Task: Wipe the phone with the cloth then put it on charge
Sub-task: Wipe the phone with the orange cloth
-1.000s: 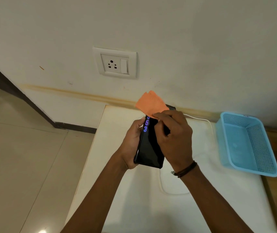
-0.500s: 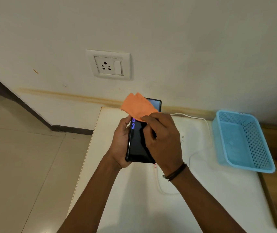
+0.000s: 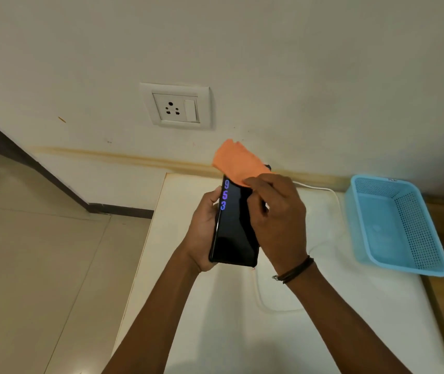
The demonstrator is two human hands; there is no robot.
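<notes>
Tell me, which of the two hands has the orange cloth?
The right hand, the one with the dark wristband, pinches the orange cloth against the phone. The left hand only grips the phone's edge.

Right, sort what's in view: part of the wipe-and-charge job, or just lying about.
Job: phone in left hand; cloth in right hand; white cable; wall socket.
Lying about: blue basket on the table.

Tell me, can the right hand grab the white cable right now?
Probably not yet: the right hand is pinching the orange cloth against the phone. The cable itself lies uncovered on the table.
</notes>
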